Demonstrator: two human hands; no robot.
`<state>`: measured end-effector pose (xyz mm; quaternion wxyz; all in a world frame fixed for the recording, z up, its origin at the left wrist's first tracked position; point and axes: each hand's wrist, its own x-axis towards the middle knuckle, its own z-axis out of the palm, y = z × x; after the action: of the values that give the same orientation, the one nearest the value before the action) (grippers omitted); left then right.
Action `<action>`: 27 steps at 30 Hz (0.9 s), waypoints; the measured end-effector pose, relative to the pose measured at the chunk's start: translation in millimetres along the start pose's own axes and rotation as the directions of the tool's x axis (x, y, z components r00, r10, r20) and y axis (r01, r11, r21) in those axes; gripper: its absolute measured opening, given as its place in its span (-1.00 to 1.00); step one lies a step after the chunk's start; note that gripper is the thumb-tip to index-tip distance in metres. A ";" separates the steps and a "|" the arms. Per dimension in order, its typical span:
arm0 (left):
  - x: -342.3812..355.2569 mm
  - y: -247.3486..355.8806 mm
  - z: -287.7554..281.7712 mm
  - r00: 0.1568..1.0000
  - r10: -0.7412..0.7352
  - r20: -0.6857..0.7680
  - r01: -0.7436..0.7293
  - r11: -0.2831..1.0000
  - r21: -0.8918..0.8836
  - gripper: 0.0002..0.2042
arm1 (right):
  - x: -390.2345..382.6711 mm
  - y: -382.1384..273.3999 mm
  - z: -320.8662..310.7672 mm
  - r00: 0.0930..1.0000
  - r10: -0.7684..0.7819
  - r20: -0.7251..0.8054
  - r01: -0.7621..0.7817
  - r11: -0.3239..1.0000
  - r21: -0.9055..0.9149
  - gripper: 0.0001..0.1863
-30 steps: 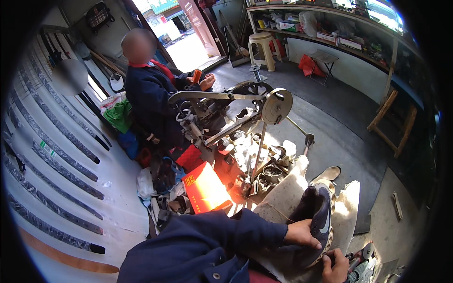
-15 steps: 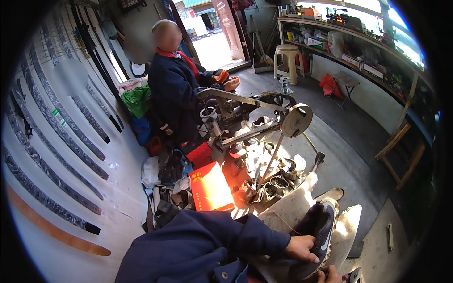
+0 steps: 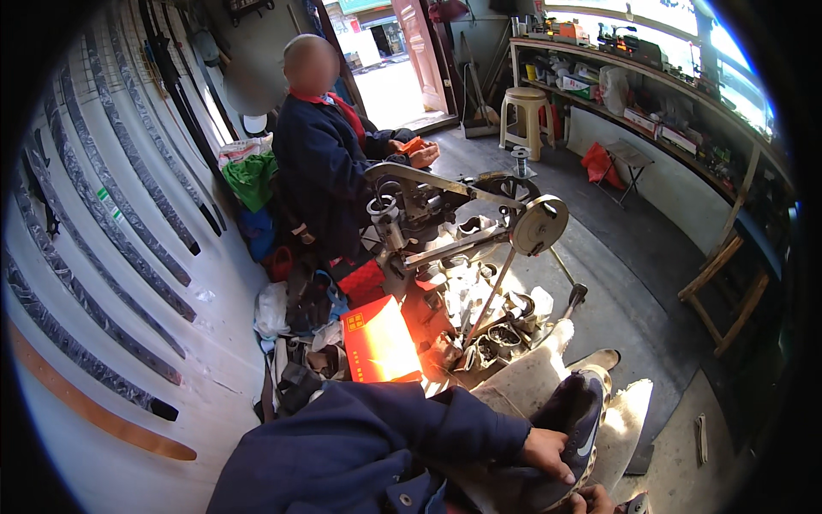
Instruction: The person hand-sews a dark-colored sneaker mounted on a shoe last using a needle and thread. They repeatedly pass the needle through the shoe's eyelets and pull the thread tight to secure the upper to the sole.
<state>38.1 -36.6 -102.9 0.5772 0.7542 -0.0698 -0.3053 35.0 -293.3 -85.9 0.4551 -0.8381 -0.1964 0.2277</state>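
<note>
Black low-cut shoe (image 3: 585, 415), pale sole edge, white side mark: one, lying on its side at the near right, on a light, soiled lap cloth (image 3: 518, 377), toe pointing to the far side.

Left hand (image 3: 546, 451): closed over the shoe's upper, thumb toward the sole edge, dark blue sleeve (image 3: 377, 428) behind it. Right hand (image 3: 592, 499): fingers curled narrow at the sole edge, just beside the left thumb.

Changes noted: compared with one second ago, the right hand sits closer to the lower edge of the view and shows less; the left hand keeps its hold on the shoe. Judged from this, handling stays at the same stretch of sole edge, with the shoe kept steady. Across the room, the orange object (image 3: 409, 146) in the co-worker's (image 3: 321, 163) hands appears flatter than before.

Obscured or doubtful: right palm and wrist, cut off below; whatever lies between the right fingertips, cannot tell; the shoe's heel end, partly covered by the hands; a tool-like item (image 3: 638, 504) at the near right, cropped; a tan, dark-tipped piece (image 3: 601, 358) beyond the toe, partly hidden, kind uncertain; contents of the shadowed heap left of the red box (image 3: 379, 343), indistinct.
</note>
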 end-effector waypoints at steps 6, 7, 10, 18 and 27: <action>15.1 -31.2 8.8 0.996 0.062 -0.068 -0.065 0.997 -0.041 -0.55 | -5.7 12.1 9.4 0.985 0.172 0.033 -0.165 0.847 0.505 -0.92; 16.5 -33.7 10.0 0.995 0.053 -0.086 -0.054 0.999 -0.007 -0.56 | -5.2 11.7 8.7 0.990 0.142 0.026 -0.137 0.867 0.479 -0.88; 18.8 -36.8 10.9 0.998 0.005 -0.069 -0.002 0.999 0.037 -0.58 | -2.5 6.5 4.9 0.994 0.107 -0.035 -0.095 0.964 0.247 -0.82; 11.8 -22.2 11.2 0.993 0.050 -0.106 -0.068 0.983 -0.168 -0.62 | -8.4 28.8 -7.0 0.979 -0.063 -0.192 -0.047 0.853 -0.519 -0.58; -2.0 -9.1 5.1 0.988 0.011 -0.156 -0.082 0.887 -0.455 -0.67 | -53.6 42.7 -7.7 0.989 0.122 -0.086 0.006 0.545 0.839 -0.23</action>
<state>31.5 -36.9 -111.2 0.7500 0.6148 0.0296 -0.2421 0.7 -349.0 -107.7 0.8034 -0.5395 -0.0056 0.2519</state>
